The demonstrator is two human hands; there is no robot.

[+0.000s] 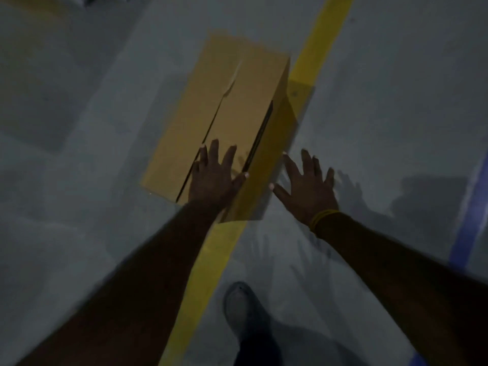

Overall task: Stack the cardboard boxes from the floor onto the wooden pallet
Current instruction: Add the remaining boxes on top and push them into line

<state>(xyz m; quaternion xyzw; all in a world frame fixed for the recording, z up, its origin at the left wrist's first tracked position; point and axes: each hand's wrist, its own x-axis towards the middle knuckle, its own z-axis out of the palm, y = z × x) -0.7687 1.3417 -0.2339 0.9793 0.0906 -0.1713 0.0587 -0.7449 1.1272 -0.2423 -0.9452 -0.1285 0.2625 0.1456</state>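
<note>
Dim, motion-smeared view, looking straight down. Cardboard box (221, 120) sat on the grey floor (369, 101), lying across the yellow floor stripe (320, 35) at its right edge — top flaps closed along a dark centre seam, contents hidden, nothing to be told of what was inside. Left hand (215, 178) lay over the near end of the box top, fingers straight and spread, curled around nothing; whether touching the cardboard or just above it, could not be told. Right hand (307, 186) hung just beside the box's right side, fingers splayed wide, gripping nothing, over bare floor, with yellow bands (323, 219) at the wrist. Both forearms cut off at the lower frame edges. One shoe (241, 310) down below, right of the stripe, the leg running out of frame. Blue floor line (472, 207) at the far right, partly cut off. Tan shape (26, 3) at the upper left corner — too blurred and cropped to identify. No pallet in view.
</note>
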